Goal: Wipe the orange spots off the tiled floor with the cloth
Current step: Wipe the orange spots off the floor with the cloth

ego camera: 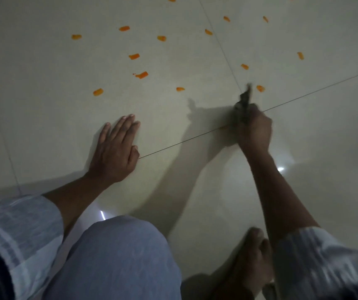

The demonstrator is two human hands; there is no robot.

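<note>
Pale, glossy cream floor tiles point(43, 87) carry your left hand point(115, 148), which lies flat with its fingers straight and close together, just left of the thin dark grout line point(182, 143) running up to the right. Beyond that line, small smeared orange spots point(141, 75) are scattered across the tiles. At your near side, your blue-trousered knee point(119, 256) is bent. Further right, on the grout line, your right hand point(255, 128) grips a dark, bunched cloth point(244, 102), blurred; one orange spot point(260, 88) sits just beside its tip.
</note>
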